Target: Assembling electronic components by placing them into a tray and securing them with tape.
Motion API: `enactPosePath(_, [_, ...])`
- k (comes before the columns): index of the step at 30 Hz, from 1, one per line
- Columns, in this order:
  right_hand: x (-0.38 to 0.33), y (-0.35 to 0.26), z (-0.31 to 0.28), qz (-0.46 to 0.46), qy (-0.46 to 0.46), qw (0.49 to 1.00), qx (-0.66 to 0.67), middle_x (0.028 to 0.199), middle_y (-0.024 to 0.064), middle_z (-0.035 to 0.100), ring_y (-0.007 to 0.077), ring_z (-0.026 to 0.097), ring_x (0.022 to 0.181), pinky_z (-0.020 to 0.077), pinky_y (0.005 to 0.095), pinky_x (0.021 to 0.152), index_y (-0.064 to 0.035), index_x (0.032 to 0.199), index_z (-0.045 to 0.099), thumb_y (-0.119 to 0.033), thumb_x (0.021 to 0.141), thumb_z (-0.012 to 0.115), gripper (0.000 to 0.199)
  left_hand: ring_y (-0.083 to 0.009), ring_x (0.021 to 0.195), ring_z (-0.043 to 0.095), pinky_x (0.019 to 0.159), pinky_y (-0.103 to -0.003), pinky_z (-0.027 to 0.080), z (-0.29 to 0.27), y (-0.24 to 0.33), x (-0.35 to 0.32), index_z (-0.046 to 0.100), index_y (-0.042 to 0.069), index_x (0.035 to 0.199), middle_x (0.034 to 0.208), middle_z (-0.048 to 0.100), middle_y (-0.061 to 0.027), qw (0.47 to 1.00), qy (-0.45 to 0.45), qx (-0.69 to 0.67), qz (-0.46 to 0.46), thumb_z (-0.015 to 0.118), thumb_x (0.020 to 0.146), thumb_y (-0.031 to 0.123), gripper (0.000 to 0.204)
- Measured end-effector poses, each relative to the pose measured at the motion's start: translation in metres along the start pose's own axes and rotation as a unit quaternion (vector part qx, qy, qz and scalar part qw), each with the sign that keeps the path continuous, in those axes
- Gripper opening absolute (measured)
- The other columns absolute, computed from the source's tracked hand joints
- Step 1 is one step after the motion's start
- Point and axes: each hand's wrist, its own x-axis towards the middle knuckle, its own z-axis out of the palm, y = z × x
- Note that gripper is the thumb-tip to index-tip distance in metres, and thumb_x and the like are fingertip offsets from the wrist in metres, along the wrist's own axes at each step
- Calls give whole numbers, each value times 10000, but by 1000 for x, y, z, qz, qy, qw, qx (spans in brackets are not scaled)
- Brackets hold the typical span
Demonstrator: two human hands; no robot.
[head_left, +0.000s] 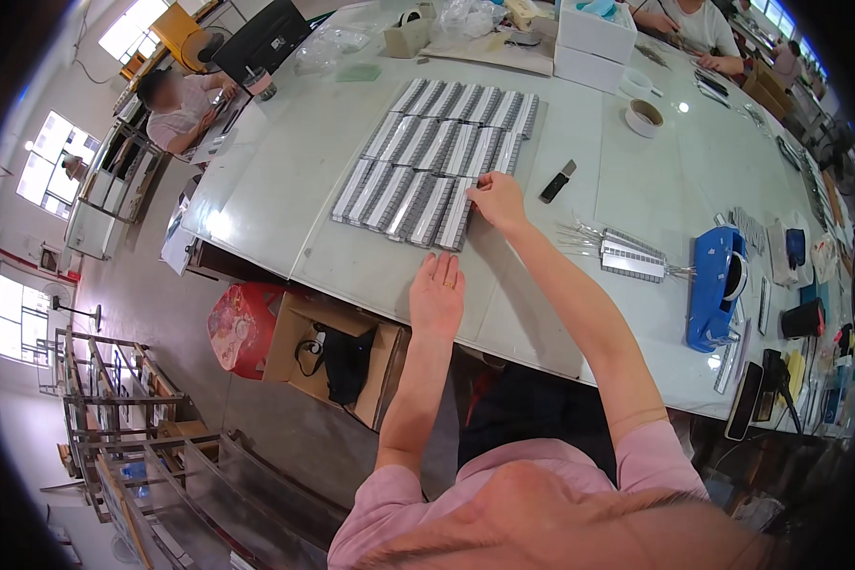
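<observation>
Rows of silver-and-grey strips (418, 195), with small segmented bands along them, lie side by side on the glass-topped table. My right hand (500, 201) is at the right edge of the nearest row, thumb and fingers closed on the upper end of the last strip (457, 217). Below that row, my left hand (438, 293) lies with its fingers stretched out, the tips by the strips' lower ends. A black-handled utility knife (558, 181) rests to the right of my right hand. Farther right lies a separate bundle of strips with thin wires (634, 256).
A blue tape dispenser (715, 288) stands at the right, near tools and a phone-like black device (746, 401). A tape roll (643, 118) and white foam boxes (594, 47) are farther back. Below the table edge sit a cardboard box (285, 366) and red stool (242, 330). Other people work across the table.
</observation>
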Motion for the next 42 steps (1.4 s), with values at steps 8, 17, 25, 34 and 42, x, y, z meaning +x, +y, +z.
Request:
enactPosePath(8, [-18,-15,-1,-81,57,992,-84,843,180,714,376,701,835,548,471,756,-12,1002,617,-155,767,729,297,-266,1418,366,1151,-408,309,1,-2,1,273,30,1546,1544,361,-124,999,24,-3,42,528,1018,212,614])
enactPosePath(17, [-24,-24,4,-89,22,987,-131,826,218,700,423,694,862,552,511,790,-9,935,590,-111,775,690,215,-264,1427,352,1139,-409,321,-8,19,23,416,-14,1363,1557,328,-109,993,30,8,113,537,1004,211,441])
enactPosePath(25, [-27,-19,-3,-100,48,980,-164,847,258,690,446,684,847,538,547,774,22,950,598,-171,813,689,253,-209,1446,343,1179,-388,275,12,1,2,320,-1,1536,1500,432,-114,975,42,128,176,489,1038,192,561])
enactPosePath(34, [-211,0,-190,-99,23,989,-105,854,186,681,395,665,758,520,463,672,-28,1006,616,-155,911,643,161,-406,1372,469,1143,-495,364,105,-106,-44,533,-34,1380,1410,562,-207,503,-441,641,377,593,966,135,451])
enactPosePath(42, [-321,28,-265,27,115,991,-61,815,132,701,214,700,656,541,307,597,0,953,652,-62,907,696,89,-379,1403,417,1172,-589,248,130,-223,39,538,7,1386,1463,510,-194,281,-368,781,418,514,1022,388,527])
